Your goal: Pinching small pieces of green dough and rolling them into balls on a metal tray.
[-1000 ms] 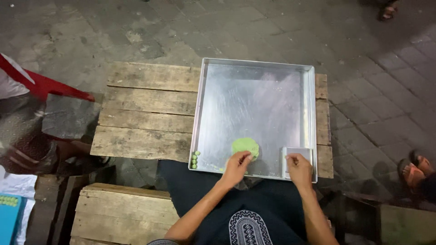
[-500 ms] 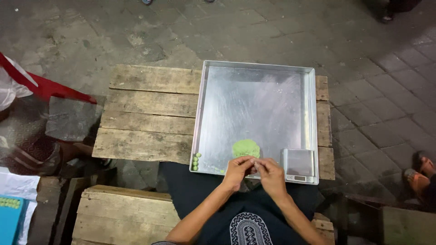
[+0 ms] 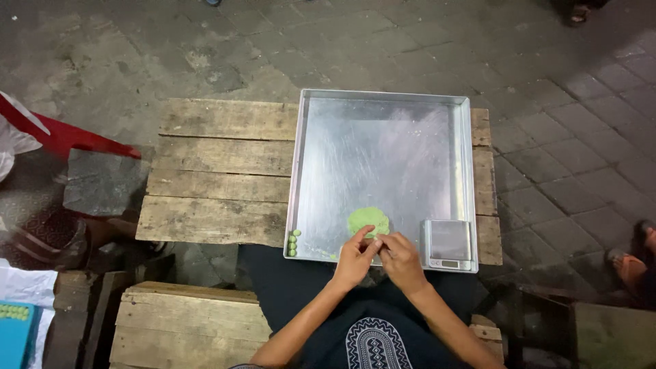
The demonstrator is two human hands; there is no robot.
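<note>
A large metal tray [image 3: 383,150] lies on a wooden pallet table [image 3: 219,171]. Near its front edge sits a flat lump of green dough [image 3: 367,220]. My left hand [image 3: 355,258] and my right hand [image 3: 400,261] meet just in front of the lump, fingertips pinched together on a small piece of the dough at its near edge. A small digital scale [image 3: 449,243] stands in the tray's front right corner, right of my right hand. Several small green dough balls [image 3: 293,242] line the tray's front left corner.
A second pallet [image 3: 184,324] lies by my left knee. A red and white cloth [image 3: 48,133] and a grey slab [image 3: 102,181] are at the left. A turquoise tray with green balls [image 3: 14,324] is at bottom left. Someone's sandalled foot [image 3: 632,256] is at right.
My right hand has left the scale and moved left to join my left hand at the dough. The left hand has drawn back slightly from the lump's top to its near edge.
</note>
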